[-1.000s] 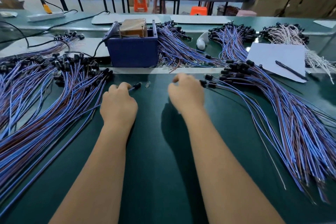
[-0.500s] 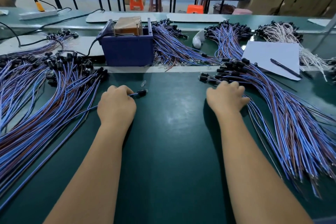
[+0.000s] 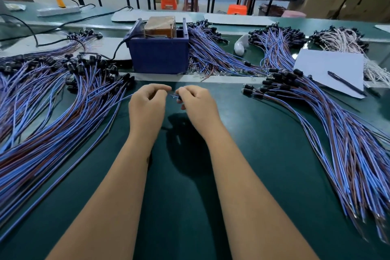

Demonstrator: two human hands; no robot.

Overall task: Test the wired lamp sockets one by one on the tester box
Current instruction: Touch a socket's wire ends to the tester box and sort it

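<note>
Two bare hands meeting over a dark green work mat (image 3: 185, 207), just in front of one dark blue plastic tester box (image 3: 159, 55). Left hand (image 3: 146, 107) with fingers curled, thumb and forefinger pinched together on a thin blue wire. Right hand (image 3: 198, 105) with fingers curled round one small black wired lamp socket (image 3: 179, 97) held between both hands, above the mat. Four large fanned bundles of blue and brown wired sockets: one at left (image 3: 52, 112), one at right (image 3: 337, 133), two behind. One white-wired bundle (image 3: 346, 42) far right. One white paper sheet (image 3: 329, 67) carrying one black pen (image 3: 346, 83).
</note>
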